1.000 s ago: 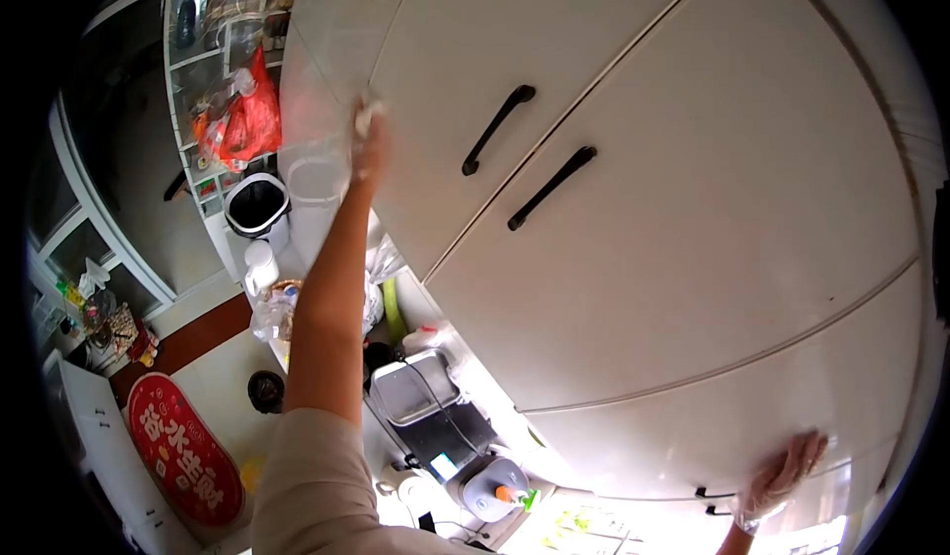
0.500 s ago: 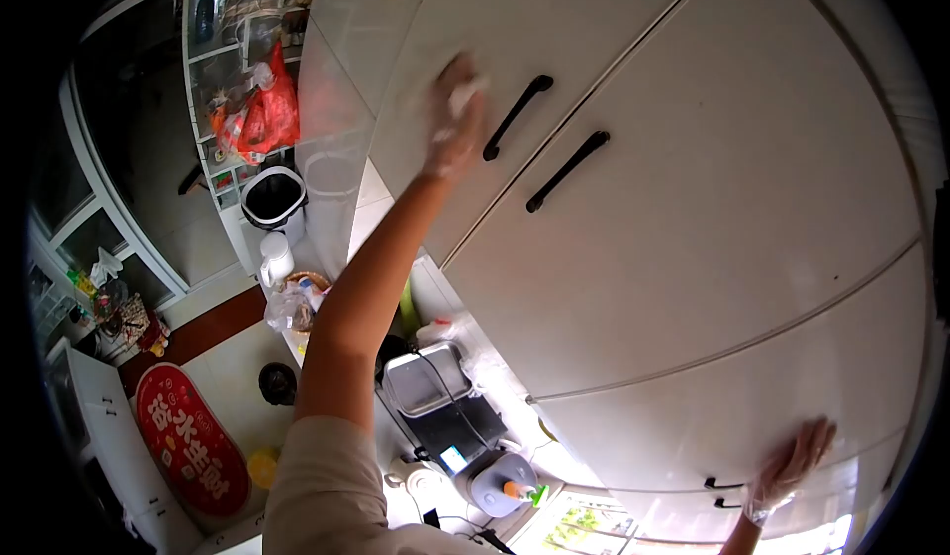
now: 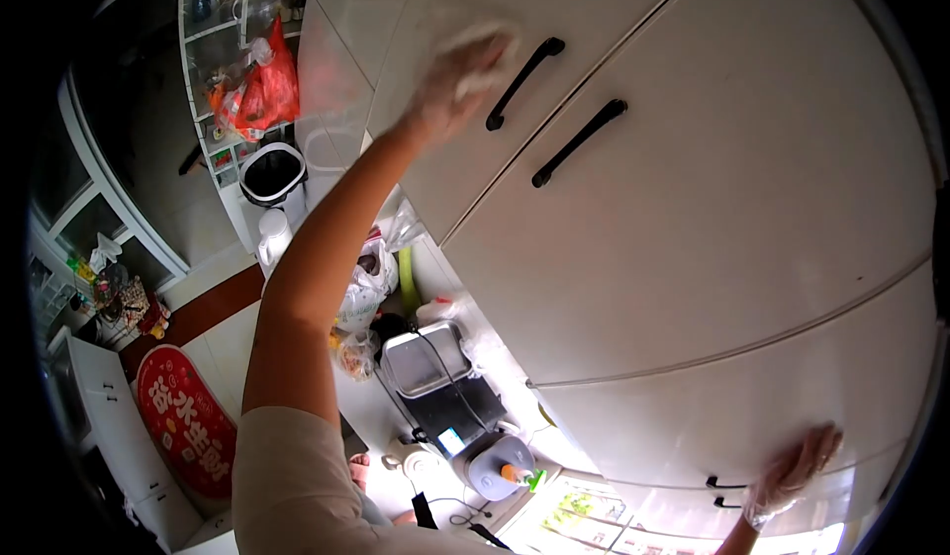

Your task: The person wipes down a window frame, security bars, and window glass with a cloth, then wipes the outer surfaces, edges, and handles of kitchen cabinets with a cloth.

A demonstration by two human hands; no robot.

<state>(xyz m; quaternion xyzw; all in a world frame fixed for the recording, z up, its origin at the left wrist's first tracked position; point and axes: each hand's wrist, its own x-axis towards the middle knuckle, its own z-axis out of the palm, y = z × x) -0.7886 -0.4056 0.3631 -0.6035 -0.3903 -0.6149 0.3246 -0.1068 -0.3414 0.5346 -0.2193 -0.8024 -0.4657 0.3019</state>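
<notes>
The left hand is gripping a pale cloth against a cabinet door; the right hand is resting open just beside small handles.

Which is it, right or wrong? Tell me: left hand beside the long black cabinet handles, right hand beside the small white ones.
Wrong on colour: the small cabinet handles are black, not white, as the head view shows. The left hand is beside the long black handles, the right hand beside the small ones.
</notes>
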